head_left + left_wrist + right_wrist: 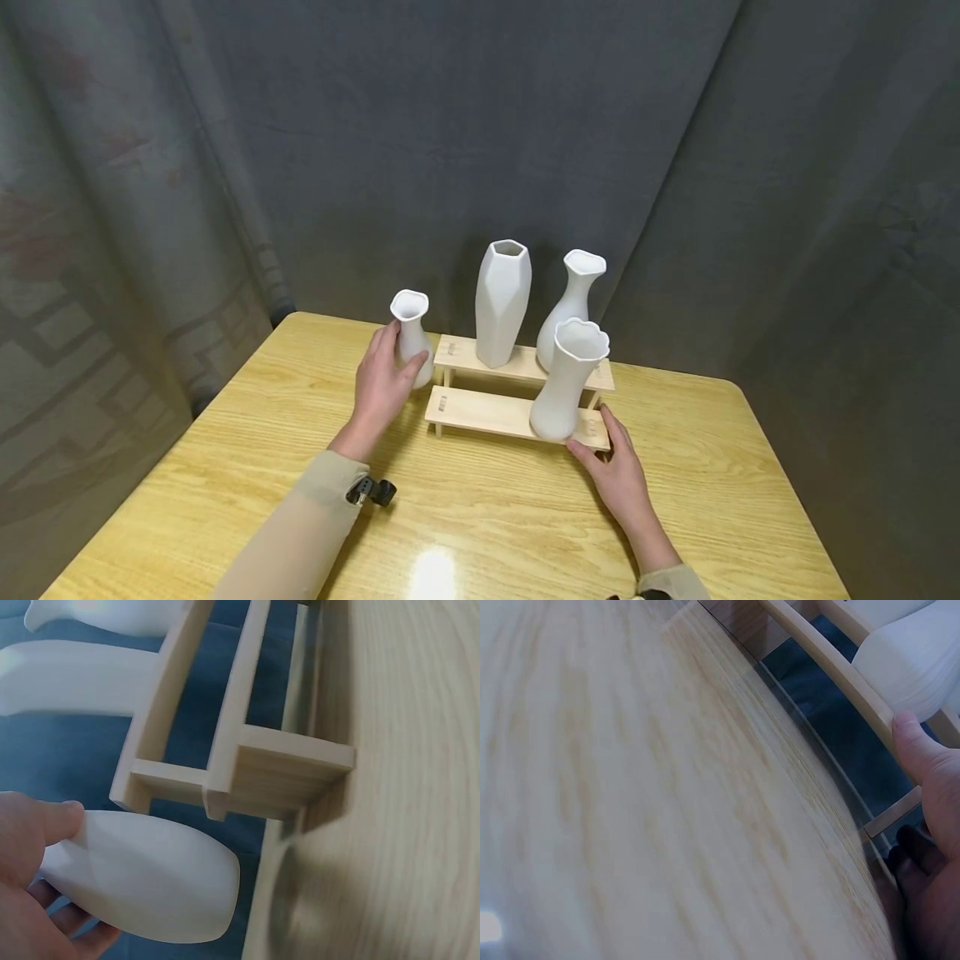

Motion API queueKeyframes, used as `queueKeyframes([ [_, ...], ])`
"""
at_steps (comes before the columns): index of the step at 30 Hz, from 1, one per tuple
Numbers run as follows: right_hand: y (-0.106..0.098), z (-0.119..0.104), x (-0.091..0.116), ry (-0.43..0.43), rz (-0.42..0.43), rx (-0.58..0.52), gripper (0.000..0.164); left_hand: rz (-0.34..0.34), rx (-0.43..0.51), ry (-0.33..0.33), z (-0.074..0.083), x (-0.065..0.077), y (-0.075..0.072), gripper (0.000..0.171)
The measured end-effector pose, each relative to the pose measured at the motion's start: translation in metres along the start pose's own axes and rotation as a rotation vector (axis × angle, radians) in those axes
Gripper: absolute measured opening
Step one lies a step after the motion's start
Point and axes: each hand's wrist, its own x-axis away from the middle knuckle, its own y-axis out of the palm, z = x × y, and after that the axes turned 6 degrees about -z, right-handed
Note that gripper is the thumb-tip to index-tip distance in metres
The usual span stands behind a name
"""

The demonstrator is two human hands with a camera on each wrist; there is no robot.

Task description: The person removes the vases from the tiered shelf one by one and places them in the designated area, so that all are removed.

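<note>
My left hand [382, 379] grips a small white vase [414, 346] with a flared rim, just left of a two-step wooden stand [480, 410]. The left wrist view shows thumb and fingers around the upper part of this vase [161, 877], its base close to the tabletop. At the stand's right end, my right hand [618, 475] holds the lower step, thumb at the front edge and fingers round the end. Beside that thumb, a white vase with a scalloped rim [558, 400] stands on the lower step.
On the upper step are a tall faceted white vase [502, 308] and a slim-necked white vase [572, 304]. The stand rests toward the back of a wood-grain table [480, 500]. Grey curtains [465, 125] hang right behind it, with a patterned one [97, 208] at left.
</note>
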Motion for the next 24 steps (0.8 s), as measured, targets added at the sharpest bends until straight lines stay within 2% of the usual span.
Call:
queueKeyframes([
  [11,-0.003,-0.001,0.006,-0.012,0.010,0.000,0.099,0.009,-0.002,-0.023,-0.016,0.005,0.012,0.069],
  [24,-0.006,0.002,0.005,0.010,0.010,-0.002,0.101,-0.019,0.014,-0.007,-0.017,0.008,0.020,0.071],
])
